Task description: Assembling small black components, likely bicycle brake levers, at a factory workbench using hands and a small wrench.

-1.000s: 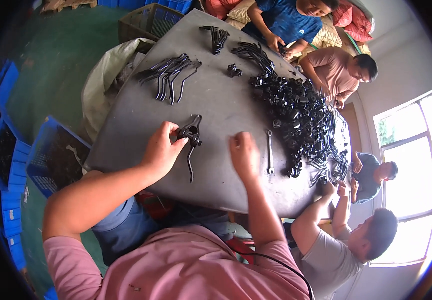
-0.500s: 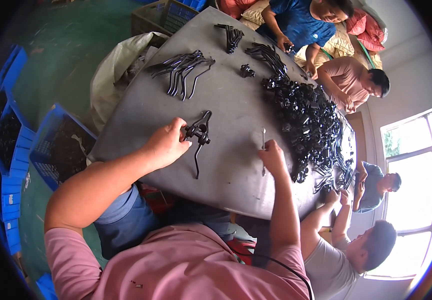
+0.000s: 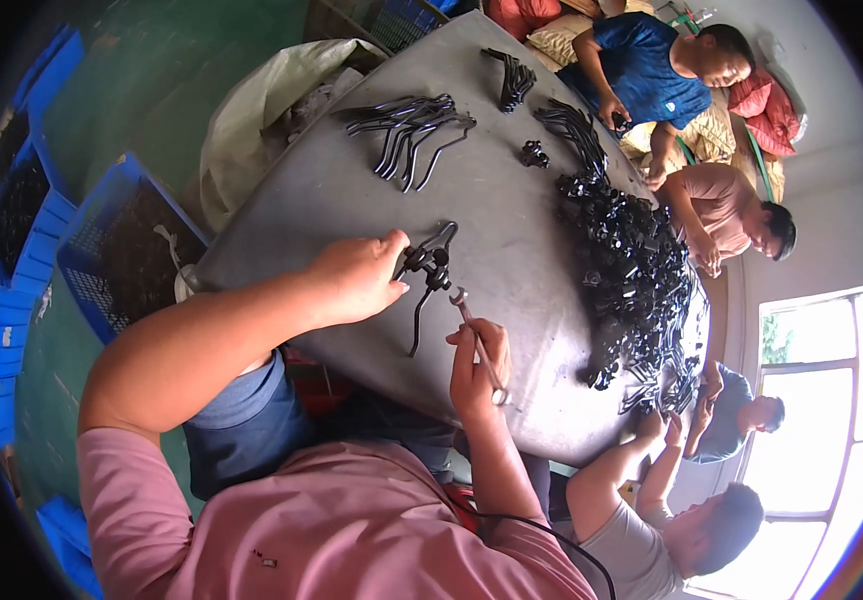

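Observation:
My left hand (image 3: 365,276) is closed on a black clamp assembly (image 3: 429,263), a dark block with a looped rod at its top and a bent rod hanging below. In my right hand (image 3: 479,365) is a silver wrench (image 3: 465,304), gripped around its middle. Its open jaw points up toward the clamp's lower right side, with a small gap showing between them. The wrench's other end shows below my fingers. Both hands are above the grey table (image 3: 352,215), near its front edge.
Bent black rods (image 3: 414,135) lie at the far left of the table. A large heap of black clamp parts (image 3: 632,270) covers its right side. Blue crates (image 3: 117,245) and a white sack (image 3: 242,140) stand left. Several co-workers (image 3: 717,195) sit along the far and right sides.
My right hand has lifted the wrench off the tabletop area and brought it left, its jaw now close to the clamp. My left hand still holds the clamp. The whole view has shifted slightly.

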`<state>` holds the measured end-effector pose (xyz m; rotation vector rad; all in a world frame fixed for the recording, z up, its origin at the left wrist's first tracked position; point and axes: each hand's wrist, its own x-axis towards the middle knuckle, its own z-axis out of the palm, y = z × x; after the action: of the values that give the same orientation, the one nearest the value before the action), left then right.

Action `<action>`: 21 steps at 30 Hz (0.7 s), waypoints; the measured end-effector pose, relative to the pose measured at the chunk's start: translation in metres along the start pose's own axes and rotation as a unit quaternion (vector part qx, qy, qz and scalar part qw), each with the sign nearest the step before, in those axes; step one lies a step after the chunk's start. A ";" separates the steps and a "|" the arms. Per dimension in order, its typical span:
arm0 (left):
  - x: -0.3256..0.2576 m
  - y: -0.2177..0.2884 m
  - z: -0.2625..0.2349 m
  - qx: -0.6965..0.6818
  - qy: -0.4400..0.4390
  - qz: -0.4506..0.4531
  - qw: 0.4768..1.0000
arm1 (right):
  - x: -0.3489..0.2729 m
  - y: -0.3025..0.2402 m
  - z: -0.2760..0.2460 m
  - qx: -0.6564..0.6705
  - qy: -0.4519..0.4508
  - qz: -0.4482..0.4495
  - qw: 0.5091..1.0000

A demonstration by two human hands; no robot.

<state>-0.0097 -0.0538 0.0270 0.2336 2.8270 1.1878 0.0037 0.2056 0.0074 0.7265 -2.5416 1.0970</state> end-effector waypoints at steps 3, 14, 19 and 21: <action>0.002 -0.008 0.007 0.008 0.012 0.009 1.000 | 0.001 -0.007 0.007 0.001 0.011 -0.078 0.997; 0.006 -0.011 0.010 0.014 0.014 0.020 1.000 | 0.002 -0.021 0.021 -0.146 -0.048 -0.144 0.978; 0.011 -0.012 0.006 0.002 -0.005 0.038 0.999 | 0.024 -0.010 0.011 -0.055 -0.024 -0.025 0.998; 0.013 -0.010 0.000 -0.011 -0.020 0.024 0.999 | 0.056 -0.040 0.002 0.075 -0.030 0.180 0.980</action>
<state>-0.0232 -0.0580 0.0198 0.3219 2.7875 1.2102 -0.0217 0.1616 0.0545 0.3391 -2.7340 1.4107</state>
